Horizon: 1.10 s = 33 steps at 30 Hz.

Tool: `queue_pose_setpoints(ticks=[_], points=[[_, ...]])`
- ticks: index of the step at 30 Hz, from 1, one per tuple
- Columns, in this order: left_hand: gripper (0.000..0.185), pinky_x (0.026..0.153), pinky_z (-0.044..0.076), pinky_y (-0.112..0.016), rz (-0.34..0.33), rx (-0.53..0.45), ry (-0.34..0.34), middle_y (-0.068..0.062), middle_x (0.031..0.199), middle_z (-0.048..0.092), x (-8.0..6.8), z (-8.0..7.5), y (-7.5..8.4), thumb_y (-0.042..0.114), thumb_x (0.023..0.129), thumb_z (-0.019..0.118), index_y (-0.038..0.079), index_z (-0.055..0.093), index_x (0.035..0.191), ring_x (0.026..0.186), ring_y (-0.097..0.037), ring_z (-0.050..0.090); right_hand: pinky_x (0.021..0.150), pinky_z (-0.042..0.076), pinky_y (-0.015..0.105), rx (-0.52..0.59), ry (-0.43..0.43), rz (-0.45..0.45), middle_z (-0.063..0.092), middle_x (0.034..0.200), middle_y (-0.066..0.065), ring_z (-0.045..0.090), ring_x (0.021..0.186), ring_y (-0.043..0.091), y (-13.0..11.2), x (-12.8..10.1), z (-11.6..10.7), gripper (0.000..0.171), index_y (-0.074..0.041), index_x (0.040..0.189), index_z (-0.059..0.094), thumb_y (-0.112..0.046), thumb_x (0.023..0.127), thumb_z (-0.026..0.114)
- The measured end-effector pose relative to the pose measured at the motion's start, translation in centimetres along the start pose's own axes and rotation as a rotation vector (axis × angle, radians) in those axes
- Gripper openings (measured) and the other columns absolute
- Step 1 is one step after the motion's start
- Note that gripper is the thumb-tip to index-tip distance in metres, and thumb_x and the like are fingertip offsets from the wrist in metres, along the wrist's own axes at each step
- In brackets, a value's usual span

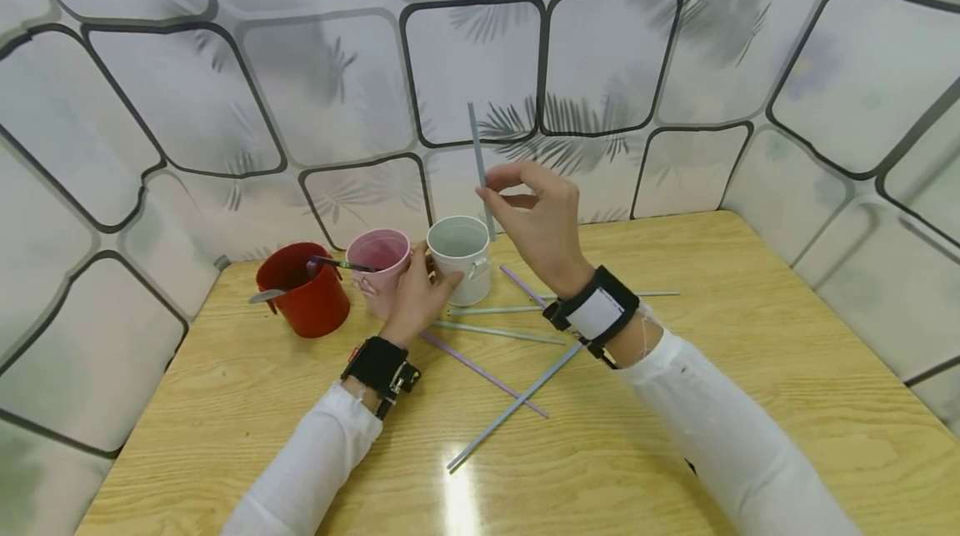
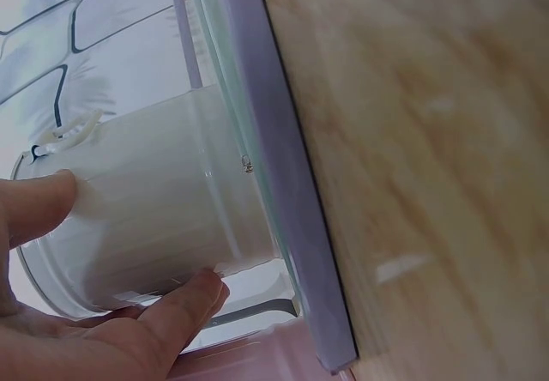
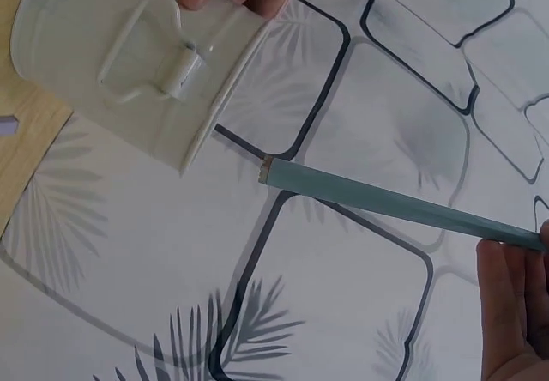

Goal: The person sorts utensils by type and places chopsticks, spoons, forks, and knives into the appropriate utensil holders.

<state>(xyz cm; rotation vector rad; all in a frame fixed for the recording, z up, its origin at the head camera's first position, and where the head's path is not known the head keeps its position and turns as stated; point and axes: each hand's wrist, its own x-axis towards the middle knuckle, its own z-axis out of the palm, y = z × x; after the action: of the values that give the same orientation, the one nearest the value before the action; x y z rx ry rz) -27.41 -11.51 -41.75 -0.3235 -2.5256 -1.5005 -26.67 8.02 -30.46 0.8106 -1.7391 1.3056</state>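
Observation:
My left hand (image 1: 418, 293) holds the small white bucket (image 1: 471, 286) by its side. In the left wrist view the thumb and fingers (image 2: 184, 308) lie on opposite sides of the bucket's wall. My right hand (image 1: 542, 223) pinches a thin blue-grey stick (image 1: 477, 140) between thumb and fingertips. This stick stands nearly upright, its lower end by the white bucket's right rim. In the right wrist view, a gap separates the stick's brownish end (image 3: 266, 172) from the bucket's rim. A pink bucket (image 1: 382, 286) stands just left of the white one, beside my left hand.
A red bucket (image 1: 318, 311) stands at the left, a spoon-like handle (image 1: 266, 296) sticking out. A dark slender rod (image 1: 345, 264) spans the red and pink buckets. Loose sticks lie on the wooden table (image 1: 225, 436), including a purple one (image 1: 480, 371) crossing a blue one (image 1: 510, 411). Patterned walls (image 1: 472, 69) enclose the back and sides.

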Motion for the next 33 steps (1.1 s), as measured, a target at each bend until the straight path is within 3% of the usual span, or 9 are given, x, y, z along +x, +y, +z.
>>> queue_pose_setpoints(ticks=[11,21,33], points=[[0.072,0.108,0.047,-0.051,0.000,0.015,-0.003,-0.030,0.144,0.053,0.1,0.0,-0.1,0.013,0.096,0.074,-0.002,0.033,0.153,0.132,-0.041,0.055,0.076,0.062,0.028,0.059,-0.002,0.065,0.073,0.096,0.014,0.071,0.091,0.022,0.8,-0.8,1.8,0.012,0.003,0.098,0.073,0.000,0.089,0.079],[0.072,0.108,0.048,-0.051,0.003,0.014,-0.004,-0.030,0.144,0.054,0.1,0.0,-0.2,0.013,0.096,0.074,-0.003,0.034,0.153,0.132,-0.041,0.055,0.074,0.062,0.031,0.023,-0.052,0.114,0.074,0.095,0.014,0.073,0.089,0.023,1.7,-1.4,2.3,0.011,0.001,0.100,0.075,-0.002,0.090,0.079],[0.072,0.108,0.047,-0.051,0.009,0.011,-0.009,-0.031,0.143,0.054,0.0,-0.1,-0.1,0.013,0.096,0.073,-0.003,0.033,0.153,0.131,-0.041,0.056,0.073,0.062,0.029,0.027,-0.173,0.179,0.074,0.094,0.010,0.071,0.088,0.020,2.8,-2.8,2.6,0.011,0.000,0.099,0.074,0.000,0.089,0.079]])
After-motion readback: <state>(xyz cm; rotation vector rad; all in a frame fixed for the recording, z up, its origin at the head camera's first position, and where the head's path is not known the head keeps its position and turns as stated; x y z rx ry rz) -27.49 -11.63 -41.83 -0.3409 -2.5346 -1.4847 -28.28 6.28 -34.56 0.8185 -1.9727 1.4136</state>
